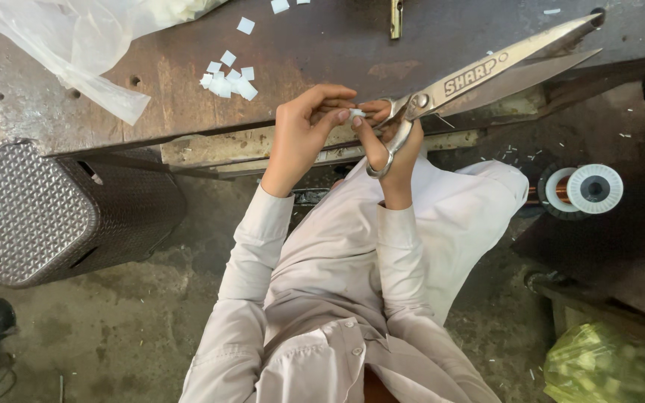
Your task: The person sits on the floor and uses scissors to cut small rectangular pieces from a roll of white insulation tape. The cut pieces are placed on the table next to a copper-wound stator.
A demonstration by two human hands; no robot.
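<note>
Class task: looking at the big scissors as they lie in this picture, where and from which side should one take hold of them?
Grip the scissors at the loop handles, probably from the near bench edge: the right hand already sits there, while the long, slightly parted blades point away up right.

Two hands, one pair of scissors, and a scatter of white squares

One left hand (300,134) and one right hand (391,143) meet over one small white piece (357,113); one pair of large scissors (487,75) is there too. One heap of cut white squares (228,80) lies on the one workbench (322,45), too overlapped to count exactly, with three or so loose squares (245,25) beyond. One clear plastic bag (76,45), one textured bin (46,216), one spool of copper wire (584,189), one green bag (599,366).
</note>
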